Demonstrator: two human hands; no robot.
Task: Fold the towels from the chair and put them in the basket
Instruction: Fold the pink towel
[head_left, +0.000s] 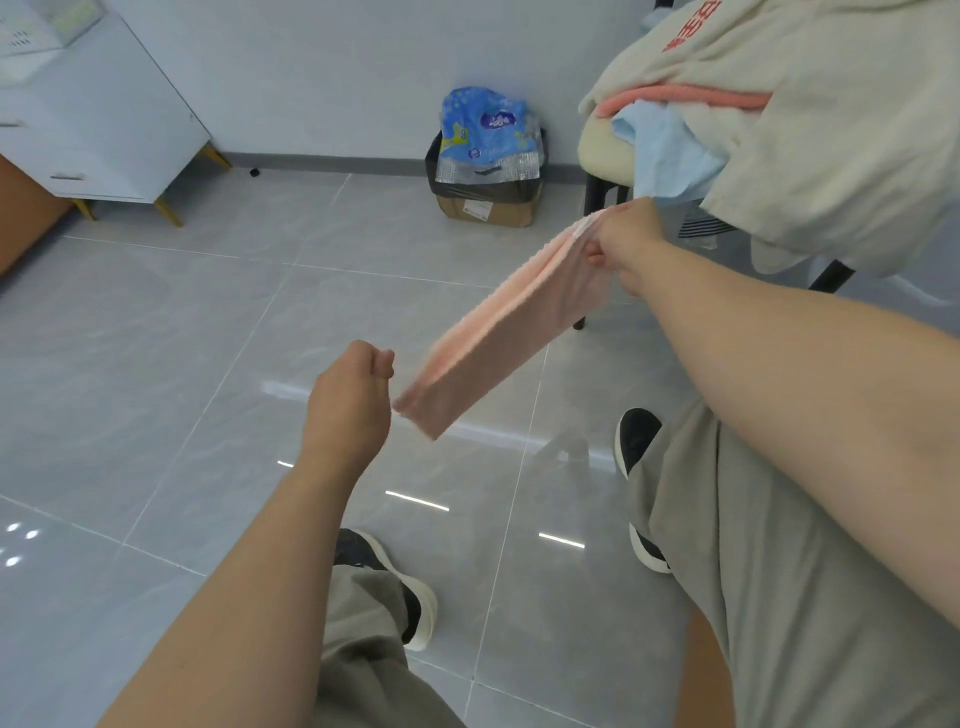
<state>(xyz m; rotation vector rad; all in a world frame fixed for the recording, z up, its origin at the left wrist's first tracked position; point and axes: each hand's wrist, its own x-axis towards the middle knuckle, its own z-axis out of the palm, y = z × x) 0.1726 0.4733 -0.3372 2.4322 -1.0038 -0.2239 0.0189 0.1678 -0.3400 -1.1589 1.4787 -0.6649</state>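
Beside the chair (597, 150), our right grip (618, 244) pinches the pink towel (509, 332) by its upper end. The towel slants down to our left grip (353, 395), whose hold we cannot tell.

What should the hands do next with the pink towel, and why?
Probably bring the left hand, at the lower end of the pink towel, up to the right hand, folding the towel in half. It is already a long narrow strip; the right hand pinches its top end near the chair. Whether the left fingers grip it firmly is unclear.

Home room: grey tiled floor (156, 364); white cabinet (104, 119); laundry-heaped chair (608, 150).
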